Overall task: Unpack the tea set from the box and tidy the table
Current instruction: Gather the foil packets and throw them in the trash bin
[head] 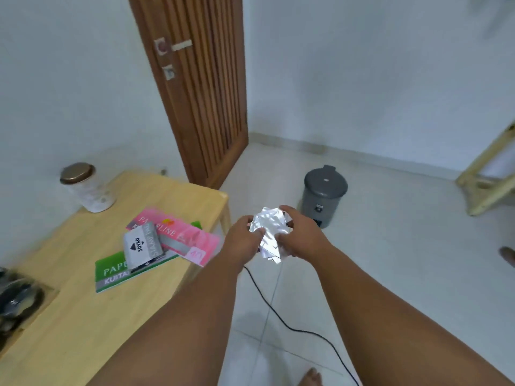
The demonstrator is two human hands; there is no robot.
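Crumpling a wad of shiny wrapping (269,235) between the left hand (245,240) and right hand (299,235), both closed on it beyond the worktop (83,316) edge, the person seemingly compacts it for the grey bin (324,195).

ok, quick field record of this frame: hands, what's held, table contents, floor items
left hand: gripping the crumpled wrapping
right hand: gripping the same wrapping from the other side
held item: crumpled wrapping, shiny clear or silvery, held over the floor beyond the table edge
table: light wood
on table: lidded jar, pink paper pack, green paper pack, grey stamp pad box on top of the packs
floor: grey pedal bin, lid closed; black cable
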